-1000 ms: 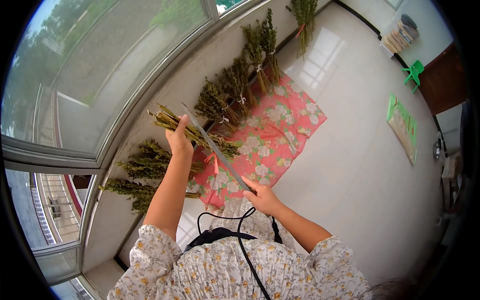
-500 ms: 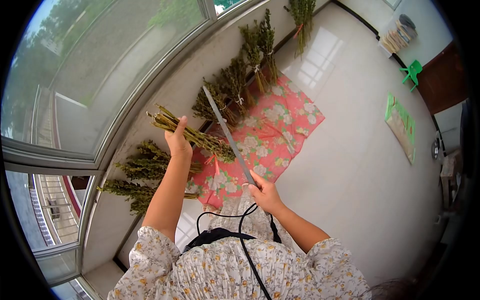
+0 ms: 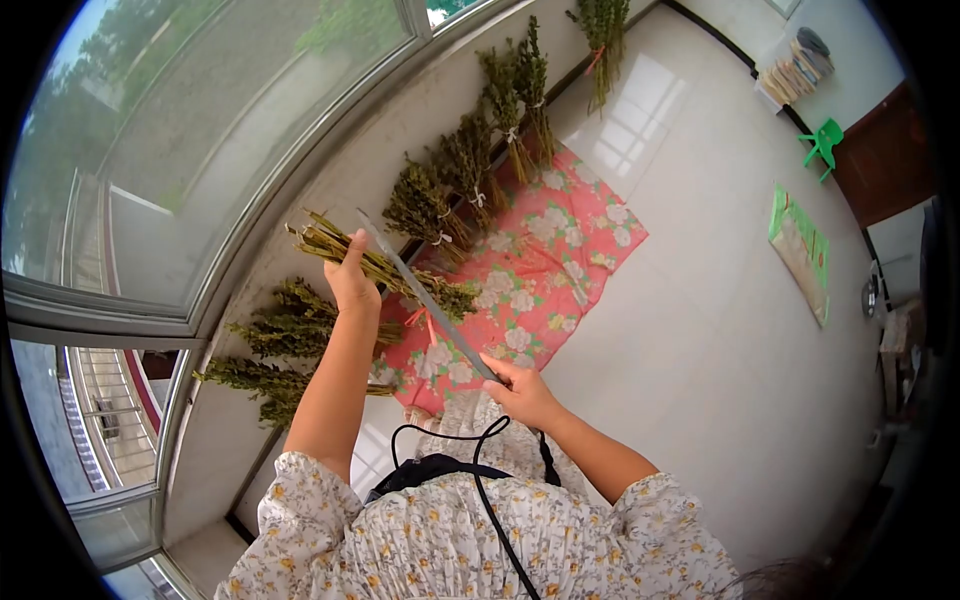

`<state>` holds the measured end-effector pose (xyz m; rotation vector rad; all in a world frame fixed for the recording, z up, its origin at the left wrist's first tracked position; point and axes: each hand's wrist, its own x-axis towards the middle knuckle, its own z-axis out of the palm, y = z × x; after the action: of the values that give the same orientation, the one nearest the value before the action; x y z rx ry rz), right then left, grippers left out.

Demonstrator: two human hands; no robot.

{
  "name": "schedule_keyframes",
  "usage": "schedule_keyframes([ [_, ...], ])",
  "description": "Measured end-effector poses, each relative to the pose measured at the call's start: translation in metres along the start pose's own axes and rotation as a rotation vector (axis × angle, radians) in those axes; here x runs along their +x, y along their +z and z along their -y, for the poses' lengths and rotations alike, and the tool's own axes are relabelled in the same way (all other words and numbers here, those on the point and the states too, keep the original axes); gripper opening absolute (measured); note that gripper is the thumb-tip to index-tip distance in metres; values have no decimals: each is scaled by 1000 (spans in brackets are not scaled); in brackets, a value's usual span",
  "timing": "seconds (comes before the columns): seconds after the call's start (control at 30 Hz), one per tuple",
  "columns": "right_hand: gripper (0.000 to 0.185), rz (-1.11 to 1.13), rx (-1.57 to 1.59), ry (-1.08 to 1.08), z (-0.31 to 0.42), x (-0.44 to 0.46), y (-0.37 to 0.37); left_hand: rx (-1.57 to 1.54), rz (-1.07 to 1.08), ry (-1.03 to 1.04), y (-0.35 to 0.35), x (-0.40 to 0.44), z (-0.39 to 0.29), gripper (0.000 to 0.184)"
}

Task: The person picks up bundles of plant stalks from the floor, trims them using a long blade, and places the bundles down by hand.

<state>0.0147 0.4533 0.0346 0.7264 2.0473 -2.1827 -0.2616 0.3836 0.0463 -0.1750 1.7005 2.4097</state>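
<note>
A bundle of dried stems [image 3: 325, 240] is gripped in my left hand [image 3: 352, 278], its cut ends pointing up-left and its leafy end down-right, with a red tie hanging below. My right hand [image 3: 524, 392] is closed round the handle end of a long grey blade [image 3: 432, 305]. The blade slants up-left across the bundle, its tip just right of my left hand. Whether blade and stems touch, I cannot tell. Beneath them lies a red floral cloth [image 3: 545, 290].
Several tied plant bundles [image 3: 425, 205] lean along the wall under the window. Two more bundles [image 3: 265, 380] lie at left. A black cord [image 3: 492, 500] hangs before my body. A green chair [image 3: 824, 144] and a green-edged bag [image 3: 800, 255] are at right.
Over the last second the blade swung away from my left hand, its tip rising right, then came back across the stems. My left hand kept its hold with little movement.
</note>
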Motion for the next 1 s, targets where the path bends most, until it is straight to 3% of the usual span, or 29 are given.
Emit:
schedule_keyframes([
  [0.1, 46, -189, 97, -50, -18, 5, 2, 13, -31, -37, -3, -1, -2, 26],
  [0.2, 46, -15, -2, -50, -21, 3, -5, 33, -55, -20, -5, 1, -1, 26],
  [0.3, 46, -148, 134, -30, -20, 5, -2, -3, -28, -38, -12, 2, 0, 26],
  [0.4, 45, -21, -68, -101, -12, 3, -11, 12, -24, -26, -13, 1, -4, 25],
  [0.47, 46, -77, 32, -133, -29, 10, -19, -10, -37, -46, -15, -2, -13, 23],
  [0.53, 47, -303, 162, 28, -33, 12, -32, -15, -57, -45, -19, -1, -18, 23],
  [0.67, 49, -349, 115, 20, -79, 15, -9, -33, -1, -15, -17, -1, -22, 24],
  [0.8, 49, -157, -133, -155, -100, 13, 5, -47, 4, 21, -9, 1, -26, 27],
  [0.87, 48, -334, 36, 27, -89, 13, 10, -74, 22, 21, -9, 0, -29, 28],
  [0.93, 47, -307, -46, -93, -86, 15, 11, -76, -11, 6, -3, -1, -31, 31],
  [1.0, 47, -109, 25, 104, -82, 18, 3, -67, -11, 4, 0, -1, -31, 31],
])
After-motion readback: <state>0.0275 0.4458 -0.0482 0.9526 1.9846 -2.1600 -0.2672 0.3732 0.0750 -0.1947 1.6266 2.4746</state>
